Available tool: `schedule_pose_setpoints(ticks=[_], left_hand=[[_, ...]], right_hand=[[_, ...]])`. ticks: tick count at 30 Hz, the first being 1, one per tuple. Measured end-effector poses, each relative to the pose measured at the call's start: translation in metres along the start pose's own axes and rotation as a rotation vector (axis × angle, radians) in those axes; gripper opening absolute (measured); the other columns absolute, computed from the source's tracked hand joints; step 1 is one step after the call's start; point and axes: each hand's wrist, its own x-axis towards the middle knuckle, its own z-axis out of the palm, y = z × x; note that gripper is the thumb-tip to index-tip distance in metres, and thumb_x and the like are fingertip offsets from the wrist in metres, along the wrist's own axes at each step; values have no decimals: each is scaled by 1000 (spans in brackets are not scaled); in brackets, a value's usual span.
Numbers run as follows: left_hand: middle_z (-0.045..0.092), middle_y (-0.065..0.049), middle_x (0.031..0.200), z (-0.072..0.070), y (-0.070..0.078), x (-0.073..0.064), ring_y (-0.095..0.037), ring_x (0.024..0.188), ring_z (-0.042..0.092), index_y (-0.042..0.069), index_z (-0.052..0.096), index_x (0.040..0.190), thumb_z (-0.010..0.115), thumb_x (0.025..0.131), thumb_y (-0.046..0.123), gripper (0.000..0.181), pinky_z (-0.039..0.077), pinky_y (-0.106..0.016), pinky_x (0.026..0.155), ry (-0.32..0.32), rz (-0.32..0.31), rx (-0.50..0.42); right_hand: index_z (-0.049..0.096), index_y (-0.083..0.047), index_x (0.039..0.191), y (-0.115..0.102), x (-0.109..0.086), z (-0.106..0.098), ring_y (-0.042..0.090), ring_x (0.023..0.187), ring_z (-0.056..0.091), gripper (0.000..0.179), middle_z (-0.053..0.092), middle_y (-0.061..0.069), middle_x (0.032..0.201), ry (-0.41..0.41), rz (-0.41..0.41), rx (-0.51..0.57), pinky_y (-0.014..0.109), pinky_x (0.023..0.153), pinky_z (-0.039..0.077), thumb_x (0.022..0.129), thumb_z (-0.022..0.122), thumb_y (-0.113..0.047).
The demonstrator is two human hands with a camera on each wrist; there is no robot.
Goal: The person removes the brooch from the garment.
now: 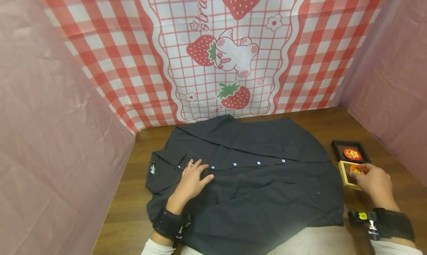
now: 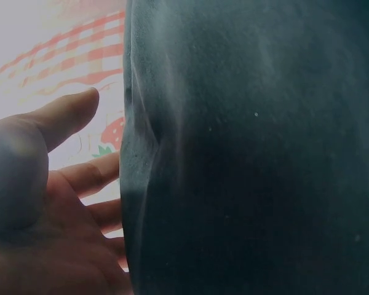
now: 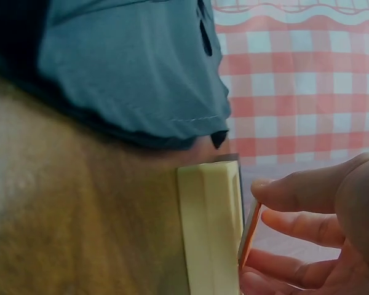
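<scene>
A dark button-up shirt (image 1: 253,199) lies spread on the table, its collar to the left and a row of pale buttons across it. My left hand (image 1: 192,181) rests on the shirt near the collar, fingers loosely extended beside the button placket. At the right, my right hand (image 1: 377,182) pinches a thin, round orange patch (image 3: 250,236) between thumb and fingers. The patch is over a small, shallow pale-yellow box (image 3: 210,227), right at its rim in the right wrist view. Its decorated face is partly hidden by my fingers.
Behind the yellow box stands a similar black box (image 1: 337,151) with a red round patch (image 1: 352,154) bearing a yellow star. A red-and-white checked cloth (image 1: 116,62) hangs at the back. Pink cloths (image 1: 56,129) enclose both sides of the wooden table (image 1: 123,207).
</scene>
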Motion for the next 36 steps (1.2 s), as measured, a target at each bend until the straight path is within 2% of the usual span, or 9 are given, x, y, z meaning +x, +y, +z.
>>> schedule_pose_setpoints(ticks=[14, 22, 36], left_hand=[[44, -21, 149, -2, -2, 0, -46, 145, 24, 9, 62, 130, 62, 94, 37, 46, 23, -65, 113, -8, -1, 1], [44, -22, 149, -2, -1, 0, -47, 145, 24, 8, 61, 130, 62, 94, 37, 46, 24, -65, 113, -10, 8, 9], [43, -21, 150, 1, 1, 2, -46, 146, 23, 8, 61, 130, 62, 94, 37, 46, 23, -65, 113, -18, 5, 11]], right_hand=[[63, 15, 98, -1, 3, 13, 62, 88, 52, 31, 60, 41, 100, 55, -93, -39, 56, 68, 42, 82, 67, -11], [67, 14, 88, 3, 4, 17, 59, 79, 55, 25, 63, 38, 88, 150, -159, -74, 52, 61, 41, 76, 69, -8], [64, 16, 91, 1, 5, 14, 58, 80, 55, 28, 62, 39, 91, 70, -118, -72, 54, 63, 42, 79, 68, -10]])
